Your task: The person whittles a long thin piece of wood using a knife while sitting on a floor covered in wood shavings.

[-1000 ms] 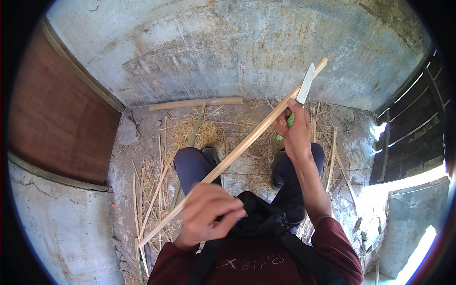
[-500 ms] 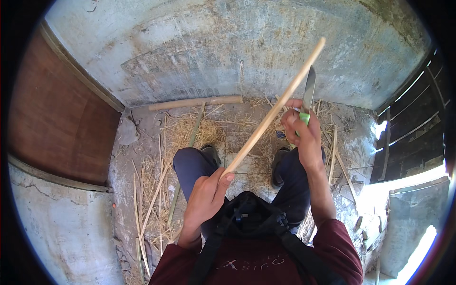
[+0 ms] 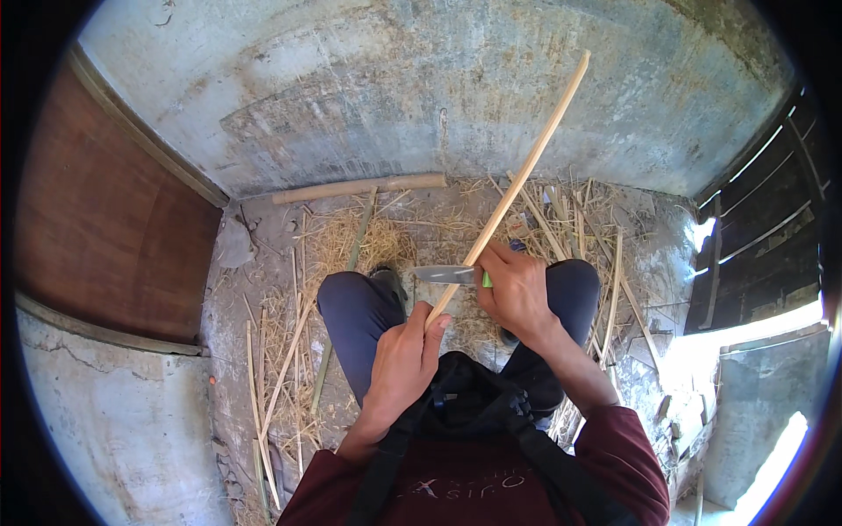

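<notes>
I observe the left hand gripping a wooden strip, far end at one o'clock, well apart from the slatted wall at three; right hand grips a green-handled knife, blade toward nine.

Knife across stick; pole beyond, by wall

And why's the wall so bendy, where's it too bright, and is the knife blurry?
In the head view, the fisheye lens bends the wall and leaves black corners; same view, glare whites out patches at right, below the dark slats; the knife blade shows clear edges.
</notes>
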Demonstrator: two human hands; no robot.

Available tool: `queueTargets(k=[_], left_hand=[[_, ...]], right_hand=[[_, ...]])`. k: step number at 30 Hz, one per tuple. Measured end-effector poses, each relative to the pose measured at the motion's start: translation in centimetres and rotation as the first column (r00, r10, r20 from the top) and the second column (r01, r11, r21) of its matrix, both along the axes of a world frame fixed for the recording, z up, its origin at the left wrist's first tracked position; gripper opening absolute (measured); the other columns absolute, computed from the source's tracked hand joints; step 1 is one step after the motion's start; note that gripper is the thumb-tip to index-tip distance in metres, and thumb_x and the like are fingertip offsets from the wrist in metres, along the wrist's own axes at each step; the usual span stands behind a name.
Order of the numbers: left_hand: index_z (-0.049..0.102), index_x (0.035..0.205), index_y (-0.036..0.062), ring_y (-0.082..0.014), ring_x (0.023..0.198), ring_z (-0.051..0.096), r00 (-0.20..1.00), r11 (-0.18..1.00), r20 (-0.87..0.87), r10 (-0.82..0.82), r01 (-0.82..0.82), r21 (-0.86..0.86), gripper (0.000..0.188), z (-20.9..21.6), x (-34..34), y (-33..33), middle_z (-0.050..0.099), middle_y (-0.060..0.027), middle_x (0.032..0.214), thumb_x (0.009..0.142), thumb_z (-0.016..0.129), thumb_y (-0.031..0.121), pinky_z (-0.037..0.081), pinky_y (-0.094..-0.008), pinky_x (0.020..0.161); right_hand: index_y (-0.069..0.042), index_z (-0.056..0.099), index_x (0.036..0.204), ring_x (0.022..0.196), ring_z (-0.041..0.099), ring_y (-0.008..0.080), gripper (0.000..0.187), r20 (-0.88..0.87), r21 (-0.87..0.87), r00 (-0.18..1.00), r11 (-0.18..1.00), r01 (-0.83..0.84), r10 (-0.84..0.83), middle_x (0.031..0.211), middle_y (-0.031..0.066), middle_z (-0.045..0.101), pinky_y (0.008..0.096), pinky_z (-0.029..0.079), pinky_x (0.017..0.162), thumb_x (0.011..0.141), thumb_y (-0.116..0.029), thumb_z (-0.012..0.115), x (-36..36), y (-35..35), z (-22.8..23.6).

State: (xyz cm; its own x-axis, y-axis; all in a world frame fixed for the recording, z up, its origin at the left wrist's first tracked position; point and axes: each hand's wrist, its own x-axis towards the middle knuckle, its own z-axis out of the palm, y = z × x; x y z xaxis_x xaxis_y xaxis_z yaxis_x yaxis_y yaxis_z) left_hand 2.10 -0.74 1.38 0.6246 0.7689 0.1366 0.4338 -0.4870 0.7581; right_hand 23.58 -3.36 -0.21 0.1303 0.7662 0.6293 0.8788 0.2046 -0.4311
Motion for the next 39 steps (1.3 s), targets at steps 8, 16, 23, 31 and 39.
queueTargets(k=[8,16,23,31,39], left_hand=[[0.054,0.105,-0.0002,-0.0505,0.067,0.064,1.000,0.997,0.008,0.002,-0.001,-0.075,0.034,-0.1,0.6,0.5,0.058,-0.0246,0.065,0.119,0.046,0.030,0.045,-0.0587,0.061],[0.054,0.106,-0.0007,-0.0513,0.066,0.063,1.000,0.999,-0.001,0.029,-0.029,0.016,0.032,-1.1,1.0,1.4,0.058,-0.0251,0.065,0.119,0.047,0.028,0.044,-0.0587,0.061],[0.055,0.107,-0.0002,-0.0515,0.065,0.063,1.000,0.998,-0.005,0.025,-0.025,0.065,0.030,-0.8,1.9,2.1,0.060,-0.0257,0.065,0.118,0.049,0.028,0.045,-0.0606,0.060],[0.055,0.105,-0.0018,-0.0519,0.065,0.061,1.000,0.998,0.015,0.019,-0.020,0.066,0.034,-0.2,2.9,2.4,0.057,-0.0267,0.066,0.118,0.050,0.029,0.043,-0.0589,0.061],[0.056,0.104,-0.0024,-0.0515,0.065,0.060,1.000,0.998,-0.014,0.026,-0.025,0.063,0.034,0.0,3.1,2.9,0.056,-0.0269,0.066,0.118,0.050,0.028,0.041,-0.0580,0.060]], right_hand=[[-0.006,0.065,0.089,0.067,0.069,0.0340,0.015,-0.008,-0.035,1.000,0.999,0.001,-0.001,0.082,0.0103,0.065,0.0453,0.054,0.059,0.075,-0.003,0.070,-0.5,0.4,-1.6],[-0.008,0.065,0.088,0.066,0.068,0.0351,0.015,-0.049,0.007,0.995,0.996,0.089,-0.089,0.081,0.0096,0.065,0.0460,0.052,0.058,0.074,-0.005,0.072,-0.9,2.4,-3.1],[-0.006,0.063,0.088,0.064,0.067,0.0365,0.018,-0.080,0.042,0.982,0.984,0.175,-0.171,0.081,0.0105,0.065,0.0469,0.049,0.056,0.073,-0.004,0.073,-0.6,3.2,-3.0],[-0.002,0.067,0.095,0.062,0.064,0.0390,0.013,-0.126,0.101,0.965,0.965,0.244,-0.230,0.077,0.0154,0.064,0.0477,0.048,0.056,0.083,0.002,0.069,0.0,3.8,-2.6],[-0.005,0.063,0.091,0.062,0.066,0.0378,0.017,-0.112,0.176,0.954,0.939,0.295,-0.279,0.079,0.0121,0.065,0.0473,0.049,0.055,0.078,-0.001,0.074,0.8,4.8,-3.1]])
